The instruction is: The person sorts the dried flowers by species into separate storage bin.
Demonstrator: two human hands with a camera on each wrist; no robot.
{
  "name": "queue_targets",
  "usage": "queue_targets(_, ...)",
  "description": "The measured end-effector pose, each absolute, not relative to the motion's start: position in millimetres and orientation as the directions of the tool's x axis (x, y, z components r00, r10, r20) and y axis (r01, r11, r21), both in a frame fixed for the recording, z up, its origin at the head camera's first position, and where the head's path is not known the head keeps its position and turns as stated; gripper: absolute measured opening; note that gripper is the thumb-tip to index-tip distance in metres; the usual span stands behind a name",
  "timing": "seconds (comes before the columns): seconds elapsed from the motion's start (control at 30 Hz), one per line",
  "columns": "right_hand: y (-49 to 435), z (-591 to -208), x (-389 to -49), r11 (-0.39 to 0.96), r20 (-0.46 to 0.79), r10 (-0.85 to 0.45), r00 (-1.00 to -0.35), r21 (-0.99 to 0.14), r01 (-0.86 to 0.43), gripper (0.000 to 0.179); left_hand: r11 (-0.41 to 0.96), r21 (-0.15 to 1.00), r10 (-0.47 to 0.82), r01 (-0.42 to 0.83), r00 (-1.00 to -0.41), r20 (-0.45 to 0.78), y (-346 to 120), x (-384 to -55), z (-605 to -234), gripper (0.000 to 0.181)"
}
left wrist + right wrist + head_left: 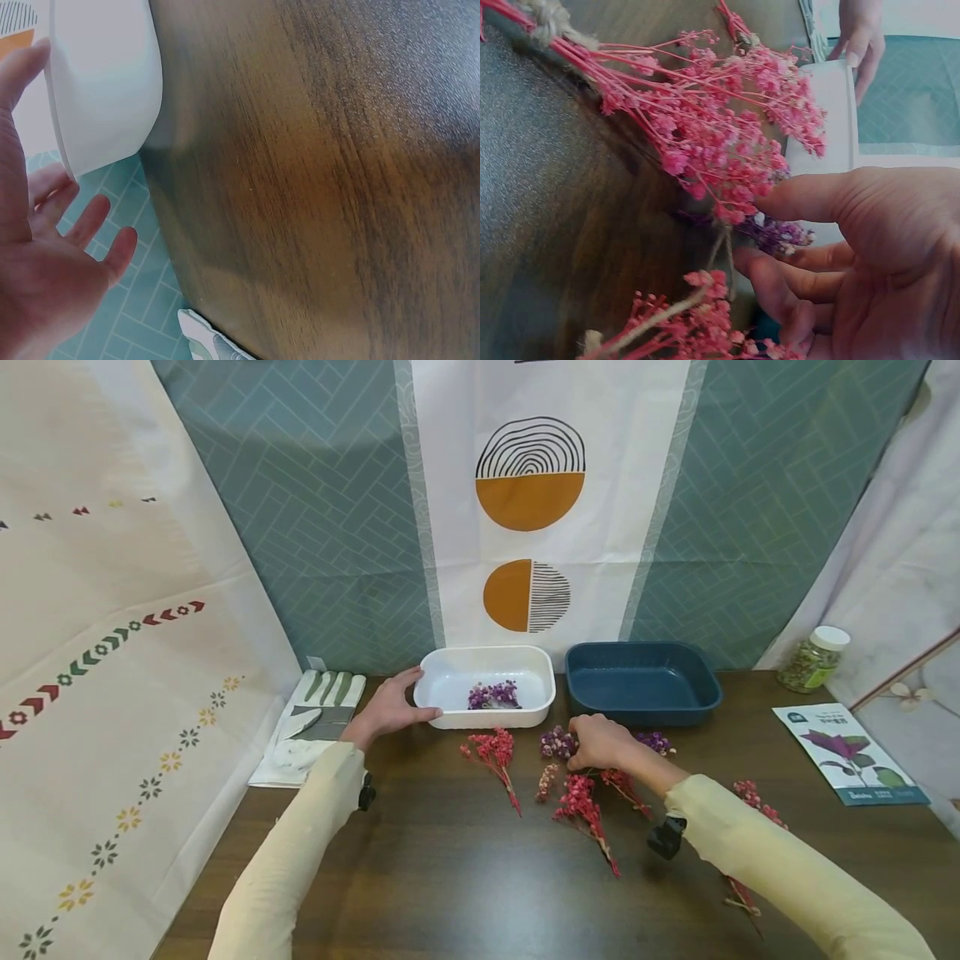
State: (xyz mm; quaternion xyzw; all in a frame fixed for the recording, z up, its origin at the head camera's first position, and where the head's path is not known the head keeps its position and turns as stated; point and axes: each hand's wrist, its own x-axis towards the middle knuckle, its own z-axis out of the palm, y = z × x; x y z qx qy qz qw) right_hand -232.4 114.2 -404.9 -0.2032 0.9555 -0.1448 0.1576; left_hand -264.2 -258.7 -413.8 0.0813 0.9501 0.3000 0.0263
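My left hand [392, 702] rests at the left end of a white rectangular dish [487, 720], thumb at the front rim and forefinger towards the back corner; its other fingers are spread loosely in the left wrist view. Inside the dish lies a bunch of purple dried flowers [492, 695]. Low over the table, my right hand [606, 745] is beside another purple bunch [557, 742]. In the right wrist view, thumb and forefinger stand apart with these purple blooms [780, 234] showing between them. Pink dried flowers [712, 135] tied with twine lie close to that hand.
A dark blue dish [637, 717] stands right of the white one. Several pink bunches [581, 802] and a small peach sprig [547, 782] lie in front. Gloves [318, 722] lie at left; a lidded jar [813, 660] and a printed packet [851, 756] are at right.
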Motion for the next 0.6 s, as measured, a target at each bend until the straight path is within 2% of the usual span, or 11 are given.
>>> queue_targets(0.3, 111.7, -414.7, -234.5, 0.875, -0.249, -0.419, -0.873, -0.368, -0.315, 0.058, 0.811, 0.57, 0.165, 0.13, -0.986, -0.009, -258.0, -264.3, -412.4, 0.095)
queue_targets(0.6, 112.6, -412.9, -232.2, 0.849, -0.195, -0.443, -0.875, -0.406, -0.339, 0.057, 0.807, 0.571, 0.174, 0.147, -0.985, 0.007, -259.1, -264.7, -413.0, 0.096)
